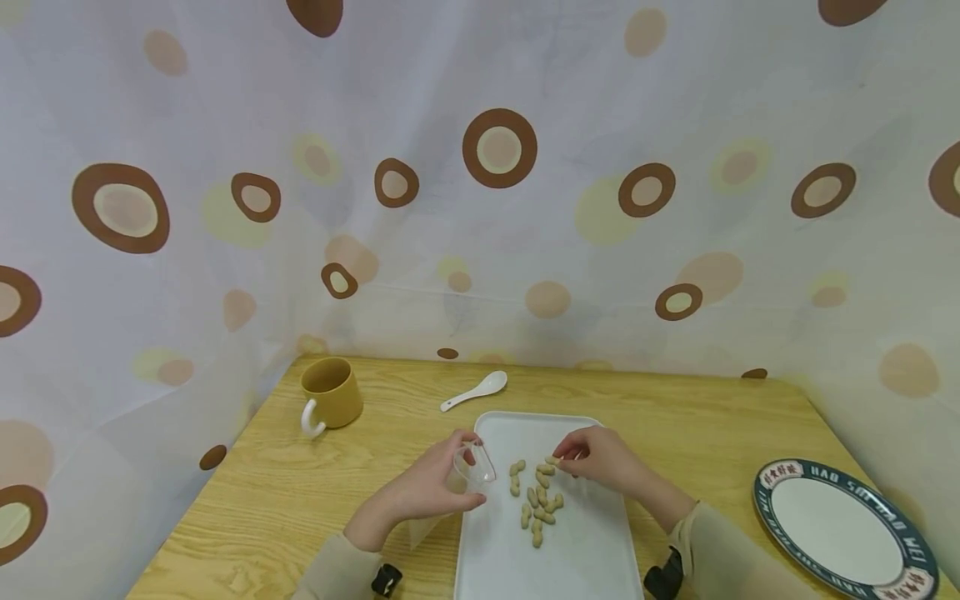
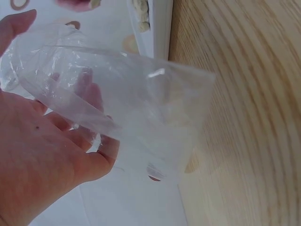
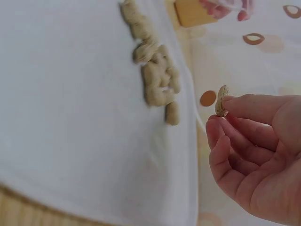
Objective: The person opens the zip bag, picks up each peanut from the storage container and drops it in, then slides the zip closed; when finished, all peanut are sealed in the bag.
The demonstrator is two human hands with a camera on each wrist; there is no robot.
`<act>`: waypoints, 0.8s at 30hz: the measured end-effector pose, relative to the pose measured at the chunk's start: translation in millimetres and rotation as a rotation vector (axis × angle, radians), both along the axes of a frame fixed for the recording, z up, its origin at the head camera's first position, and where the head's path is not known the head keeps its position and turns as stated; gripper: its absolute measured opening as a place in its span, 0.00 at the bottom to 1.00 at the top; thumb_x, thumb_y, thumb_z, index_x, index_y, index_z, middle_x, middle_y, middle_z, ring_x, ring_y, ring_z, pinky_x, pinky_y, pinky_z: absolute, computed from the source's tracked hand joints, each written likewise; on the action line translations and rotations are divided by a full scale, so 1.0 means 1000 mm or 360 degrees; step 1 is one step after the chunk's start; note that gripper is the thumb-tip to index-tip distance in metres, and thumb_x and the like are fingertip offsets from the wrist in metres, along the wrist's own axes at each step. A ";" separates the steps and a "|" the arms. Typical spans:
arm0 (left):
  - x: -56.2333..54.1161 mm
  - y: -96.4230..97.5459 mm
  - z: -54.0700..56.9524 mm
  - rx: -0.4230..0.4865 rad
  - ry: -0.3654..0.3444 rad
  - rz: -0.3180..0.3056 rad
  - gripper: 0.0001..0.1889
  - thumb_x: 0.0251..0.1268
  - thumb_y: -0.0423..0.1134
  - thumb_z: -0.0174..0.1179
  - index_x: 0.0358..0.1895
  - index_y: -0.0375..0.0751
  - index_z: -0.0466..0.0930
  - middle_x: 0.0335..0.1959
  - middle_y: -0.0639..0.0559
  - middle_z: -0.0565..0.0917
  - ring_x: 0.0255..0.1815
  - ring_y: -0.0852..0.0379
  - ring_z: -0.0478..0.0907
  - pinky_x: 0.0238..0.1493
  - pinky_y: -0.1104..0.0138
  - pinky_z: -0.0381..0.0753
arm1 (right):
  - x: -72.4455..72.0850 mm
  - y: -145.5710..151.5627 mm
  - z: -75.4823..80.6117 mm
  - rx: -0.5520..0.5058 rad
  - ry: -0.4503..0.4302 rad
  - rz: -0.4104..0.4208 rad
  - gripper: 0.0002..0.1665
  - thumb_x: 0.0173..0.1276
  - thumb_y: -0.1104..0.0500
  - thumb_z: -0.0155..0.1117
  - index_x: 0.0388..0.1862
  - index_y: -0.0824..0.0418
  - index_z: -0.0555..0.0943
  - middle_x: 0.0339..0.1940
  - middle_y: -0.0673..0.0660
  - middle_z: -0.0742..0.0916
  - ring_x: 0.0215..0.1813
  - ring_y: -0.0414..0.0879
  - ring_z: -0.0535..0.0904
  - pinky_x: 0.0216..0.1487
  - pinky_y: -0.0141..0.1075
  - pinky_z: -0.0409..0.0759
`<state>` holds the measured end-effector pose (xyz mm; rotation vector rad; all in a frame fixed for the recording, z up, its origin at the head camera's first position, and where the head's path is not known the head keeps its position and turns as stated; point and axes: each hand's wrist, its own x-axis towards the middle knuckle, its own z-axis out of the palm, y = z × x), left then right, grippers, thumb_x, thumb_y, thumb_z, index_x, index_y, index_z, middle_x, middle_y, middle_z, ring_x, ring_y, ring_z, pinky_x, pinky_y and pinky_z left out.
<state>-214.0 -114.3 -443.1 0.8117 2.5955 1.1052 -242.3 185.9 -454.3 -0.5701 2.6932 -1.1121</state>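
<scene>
In the head view, my left hand holds a clear plastic bag over the left edge of a white tray. The mouth of the bag points toward the tray, with thumb and fingers spread around it. My right hand is above the tray's right side and pinches a single peanut between thumb and fingertips. Several unshelled peanuts lie loosely grouped on the tray between the two hands. Glare on the bag hides whether anything is inside.
A yellow mug with a white handle stands at the back left of the wooden table. Behind the tray lies a white spoon. An oval plate with a dark patterned rim is at the right. Spotted curtains enclose the table.
</scene>
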 end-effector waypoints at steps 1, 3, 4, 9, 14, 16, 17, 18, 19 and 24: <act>0.000 0.000 0.000 0.0000 0.0006 0.0001 0.37 0.57 0.47 0.70 0.66 0.43 0.62 0.52 0.42 0.79 0.52 0.45 0.74 0.53 0.57 0.71 | -0.001 -0.001 0.003 -0.0009 0.0013 0.0009 0.05 0.64 0.62 0.69 0.39 0.62 0.86 0.27 0.50 0.85 0.28 0.44 0.79 0.28 0.32 0.76; -0.001 0.001 0.001 0.0005 0.0018 0.0001 0.37 0.57 0.47 0.70 0.66 0.42 0.62 0.51 0.42 0.79 0.52 0.45 0.74 0.52 0.57 0.71 | -0.001 -0.003 0.010 -0.0019 0.0025 0.0011 0.06 0.65 0.61 0.69 0.39 0.61 0.86 0.28 0.50 0.86 0.29 0.46 0.80 0.29 0.33 0.76; -0.002 0.001 0.001 0.0009 0.0029 -0.0002 0.37 0.57 0.47 0.70 0.66 0.42 0.62 0.51 0.43 0.79 0.52 0.45 0.74 0.52 0.57 0.71 | -0.002 -0.005 0.013 -0.0022 0.0032 0.0000 0.06 0.65 0.60 0.69 0.39 0.60 0.86 0.29 0.50 0.86 0.30 0.47 0.81 0.30 0.33 0.77; -0.004 0.003 0.001 0.0032 0.0081 -0.0011 0.35 0.57 0.48 0.70 0.64 0.42 0.64 0.50 0.44 0.79 0.51 0.49 0.74 0.51 0.58 0.71 | -0.002 -0.014 0.031 -0.0049 0.0047 -0.0047 0.07 0.65 0.58 0.70 0.40 0.59 0.86 0.30 0.49 0.86 0.32 0.47 0.81 0.32 0.33 0.78; -0.003 0.004 0.001 0.0018 0.0064 0.0014 0.33 0.57 0.48 0.70 0.63 0.45 0.65 0.48 0.50 0.80 0.50 0.53 0.74 0.51 0.59 0.72 | 0.001 -0.026 0.042 -0.0118 0.0059 -0.0023 0.08 0.64 0.58 0.71 0.40 0.59 0.87 0.29 0.49 0.86 0.32 0.46 0.81 0.32 0.32 0.78; -0.002 0.005 0.000 0.0005 0.0067 0.0014 0.33 0.57 0.48 0.70 0.63 0.46 0.65 0.47 0.53 0.80 0.50 0.54 0.74 0.51 0.60 0.72 | 0.003 -0.031 0.046 -0.0136 0.0064 -0.0015 0.07 0.64 0.58 0.71 0.40 0.58 0.87 0.29 0.49 0.86 0.32 0.45 0.80 0.32 0.32 0.78; -0.002 0.005 0.001 0.0006 0.0070 0.0010 0.34 0.57 0.47 0.70 0.64 0.45 0.65 0.47 0.53 0.80 0.50 0.54 0.74 0.52 0.59 0.72 | 0.004 -0.033 0.048 -0.0143 0.0077 -0.0001 0.07 0.64 0.58 0.71 0.40 0.58 0.87 0.28 0.49 0.86 0.31 0.44 0.80 0.32 0.32 0.78; -0.002 0.005 0.001 0.0011 0.0073 0.0005 0.34 0.57 0.47 0.70 0.64 0.44 0.64 0.47 0.53 0.80 0.51 0.53 0.75 0.52 0.59 0.72 | 0.004 -0.035 0.050 -0.0141 0.0086 0.0008 0.07 0.64 0.57 0.71 0.40 0.58 0.87 0.28 0.49 0.86 0.31 0.43 0.80 0.32 0.32 0.78; -0.002 0.006 0.001 0.0010 0.0080 -0.0004 0.34 0.57 0.47 0.70 0.64 0.44 0.64 0.47 0.52 0.80 0.51 0.53 0.75 0.52 0.58 0.72 | 0.005 -0.037 0.052 -0.0143 0.0090 0.0013 0.07 0.64 0.57 0.71 0.40 0.57 0.87 0.29 0.49 0.86 0.31 0.42 0.80 0.33 0.32 0.78; -0.002 0.006 0.003 0.0008 0.0086 -0.0015 0.35 0.57 0.49 0.69 0.64 0.44 0.63 0.48 0.46 0.81 0.53 0.49 0.75 0.54 0.55 0.72 | 0.008 -0.051 0.059 -0.0155 0.0111 0.0059 0.07 0.64 0.58 0.71 0.39 0.58 0.87 0.29 0.49 0.85 0.30 0.40 0.78 0.32 0.32 0.77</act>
